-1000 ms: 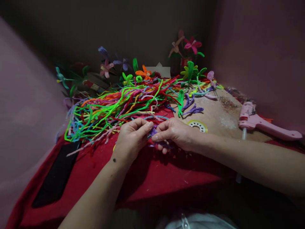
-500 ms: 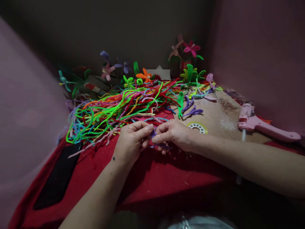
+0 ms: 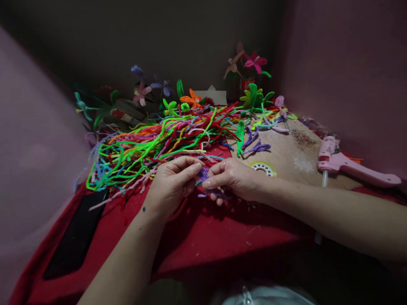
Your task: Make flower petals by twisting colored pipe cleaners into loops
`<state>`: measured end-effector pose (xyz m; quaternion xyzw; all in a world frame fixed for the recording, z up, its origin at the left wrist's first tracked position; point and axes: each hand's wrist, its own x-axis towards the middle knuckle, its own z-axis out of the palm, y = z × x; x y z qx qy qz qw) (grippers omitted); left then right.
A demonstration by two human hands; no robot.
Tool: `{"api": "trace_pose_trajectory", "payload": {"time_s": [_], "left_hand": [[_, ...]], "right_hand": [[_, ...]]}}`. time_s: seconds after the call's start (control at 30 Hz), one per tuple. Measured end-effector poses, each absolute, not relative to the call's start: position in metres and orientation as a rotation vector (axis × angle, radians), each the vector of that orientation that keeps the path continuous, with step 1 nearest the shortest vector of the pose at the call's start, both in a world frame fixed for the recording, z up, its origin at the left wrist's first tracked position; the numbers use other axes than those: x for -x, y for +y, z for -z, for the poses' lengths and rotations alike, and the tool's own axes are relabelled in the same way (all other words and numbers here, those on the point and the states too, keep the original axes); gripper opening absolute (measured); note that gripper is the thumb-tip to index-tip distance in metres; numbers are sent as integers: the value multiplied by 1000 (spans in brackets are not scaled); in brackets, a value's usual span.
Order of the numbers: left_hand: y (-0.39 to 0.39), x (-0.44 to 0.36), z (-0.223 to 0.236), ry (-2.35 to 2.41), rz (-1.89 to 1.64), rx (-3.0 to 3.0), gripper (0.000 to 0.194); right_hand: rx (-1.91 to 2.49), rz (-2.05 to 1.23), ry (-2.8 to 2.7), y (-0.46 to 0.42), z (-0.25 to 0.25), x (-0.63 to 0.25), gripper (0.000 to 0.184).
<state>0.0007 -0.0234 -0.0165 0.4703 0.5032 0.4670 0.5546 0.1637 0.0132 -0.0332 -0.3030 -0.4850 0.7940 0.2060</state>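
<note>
My left hand point(image 3: 171, 184) and my right hand point(image 3: 233, 178) meet over the red cloth point(image 3: 203, 228), fingertips pinched together on a small purple pipe cleaner piece point(image 3: 203, 174). Part of the purple piece trails under my right hand and is mostly hidden by the fingers. Just behind both hands lies a big loose heap of coloured pipe cleaners point(image 3: 159, 142), green, red, orange and blue.
A pink glue gun point(image 3: 352, 167) lies at the right on a wooden board point(image 3: 292, 156), with a small round roll point(image 3: 263, 168) near my right hand. Finished pipe-cleaner flowers point(image 3: 251, 63) stand at the back. A black flat object point(image 3: 76, 235) lies at the left.
Both hands stay pinched on the purple piece with only small finger shifts; the view has wobbled slightly.
</note>
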Motion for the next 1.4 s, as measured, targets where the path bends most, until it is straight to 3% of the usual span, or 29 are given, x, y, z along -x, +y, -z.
{"api": "trace_pose_trajectory", "payload": {"time_s": [0.47, 0.83, 1.1, 1.4], "left_hand": [[-22, 9, 11, 1319, -1052, -1263, 17], [-23, -16, 26, 1111, -991, -880, 31], [-20, -26, 34, 986, -968, -834, 17], [-21, -24, 34, 1027, -928, -805, 13]], "right_hand": [[745, -2153, -1210, 17, 43, -163, 16], [648, -1991, -923, 18, 42, -158, 14], [556, -2165, -926, 18, 45, -160, 21], [652, -2045, -738, 18, 44, -154, 8]]}}
